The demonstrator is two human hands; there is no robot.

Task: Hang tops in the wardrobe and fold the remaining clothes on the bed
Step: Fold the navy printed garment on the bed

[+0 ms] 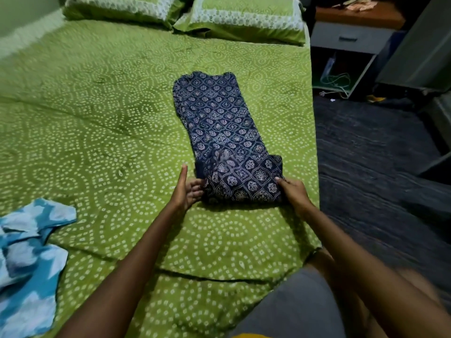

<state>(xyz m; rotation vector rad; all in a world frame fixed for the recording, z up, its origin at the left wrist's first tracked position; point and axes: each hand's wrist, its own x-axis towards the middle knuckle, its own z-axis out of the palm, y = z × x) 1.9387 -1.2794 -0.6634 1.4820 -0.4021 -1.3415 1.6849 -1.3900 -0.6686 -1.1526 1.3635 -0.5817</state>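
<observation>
Navy garment [219,123]: long printed strip, lengthwise toward pillows [244,18], near bed [97,118] right edge.
Hands: left hand [186,189] and right hand [292,191] pinching folded near end.

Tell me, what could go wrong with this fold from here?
The navy printed garment lies close to the bed's right edge, so a push could slide it off. The left hand holds only one corner, with its thumb off the cloth, so the near fold may spring open or end up crooked.
</observation>
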